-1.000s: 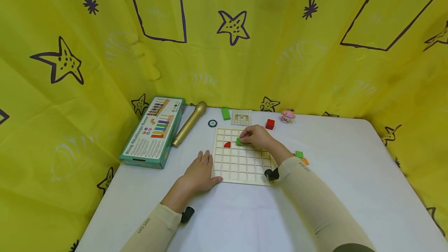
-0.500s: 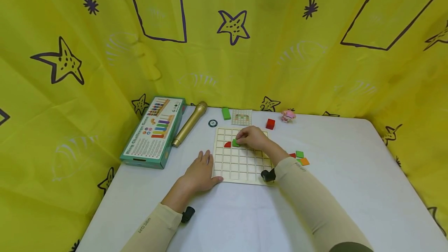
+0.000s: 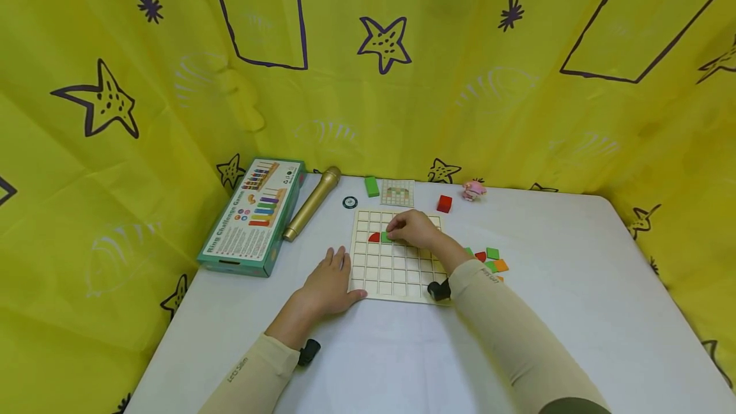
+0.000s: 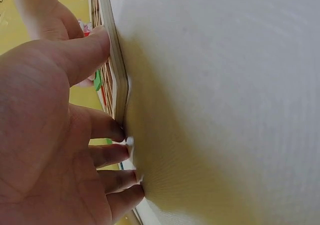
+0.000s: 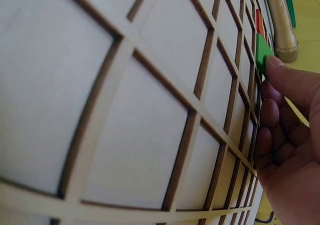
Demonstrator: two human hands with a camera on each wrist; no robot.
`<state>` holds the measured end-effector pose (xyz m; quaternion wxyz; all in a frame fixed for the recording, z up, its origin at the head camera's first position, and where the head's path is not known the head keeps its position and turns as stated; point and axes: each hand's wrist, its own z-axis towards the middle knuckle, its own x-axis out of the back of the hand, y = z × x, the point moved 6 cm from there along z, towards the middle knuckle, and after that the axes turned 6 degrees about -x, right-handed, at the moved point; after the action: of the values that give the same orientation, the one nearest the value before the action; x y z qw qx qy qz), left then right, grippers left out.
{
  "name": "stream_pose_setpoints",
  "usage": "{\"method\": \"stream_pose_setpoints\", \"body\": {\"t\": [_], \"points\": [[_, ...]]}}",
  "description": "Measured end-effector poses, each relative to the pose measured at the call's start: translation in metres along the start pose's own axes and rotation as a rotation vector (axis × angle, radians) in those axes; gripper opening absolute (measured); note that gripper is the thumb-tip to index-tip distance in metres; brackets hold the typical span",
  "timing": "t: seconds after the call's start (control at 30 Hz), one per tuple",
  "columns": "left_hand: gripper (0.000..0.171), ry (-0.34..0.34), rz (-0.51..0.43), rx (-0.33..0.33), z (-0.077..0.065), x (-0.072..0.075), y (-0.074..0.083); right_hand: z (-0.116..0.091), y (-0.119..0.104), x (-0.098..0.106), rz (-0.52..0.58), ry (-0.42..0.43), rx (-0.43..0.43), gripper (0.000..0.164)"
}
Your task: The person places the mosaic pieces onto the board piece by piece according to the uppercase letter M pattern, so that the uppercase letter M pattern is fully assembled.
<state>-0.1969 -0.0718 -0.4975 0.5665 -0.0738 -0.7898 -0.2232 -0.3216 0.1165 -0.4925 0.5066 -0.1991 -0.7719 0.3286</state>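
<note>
A pale wooden grid board point(image 3: 379, 287) lies on the white table. My right hand point(image 3: 415, 229) pinches a green square tile point(image 3: 386, 237) over its upper left part; the right wrist view shows the thumb on the edge of the green tile point(image 5: 262, 52). Directly left of that tile, a red quarter-circle tile point(image 3: 374, 237) sits in a cell. At the board's lower left corner my left hand point(image 3: 328, 286) rests on the table. Its thumb touches the front edge and its fingers lie along the left side, as the left hand point(image 4: 50, 135) shows in its wrist view.
Loose green, red and orange tiles point(image 3: 492, 253) lie right of the board, partly behind my right forearm. Behind it are a picture card point(image 3: 397, 193), green block point(image 3: 372, 186), red cube point(image 3: 444, 204) and pink figurine point(image 3: 473, 190). Leftward lie a gold microphone point(image 3: 313, 203) and game box point(image 3: 253, 216).
My right hand has moved slightly left with the green tile, which now sits right beside the red one. More loose tiles show past the forearm. The left hand has stayed put.
</note>
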Motion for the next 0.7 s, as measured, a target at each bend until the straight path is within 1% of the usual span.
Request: {"method": "stream_pose_setpoints", "body": {"t": [0.23, 0.5, 0.7], "points": [[0.093, 0.004, -0.007, -0.001, -0.0008, -0.0008, -0.0006, 0.0004, 0.0002, -0.0041, 0.0, -0.014, -0.026, 0.008], [0.093, 0.007, -0.002, -0.009, 0.0006, -0.0014, -0.0013, -0.003, -0.0021, -0.0042, -0.01, -0.002, 0.001, 0.009], [0.092, 0.004, -0.007, -0.008, 0.0009, -0.0016, -0.0002, -0.0059, -0.0004, -0.0044, 0.012, 0.012, 0.007, 0.008]]}}
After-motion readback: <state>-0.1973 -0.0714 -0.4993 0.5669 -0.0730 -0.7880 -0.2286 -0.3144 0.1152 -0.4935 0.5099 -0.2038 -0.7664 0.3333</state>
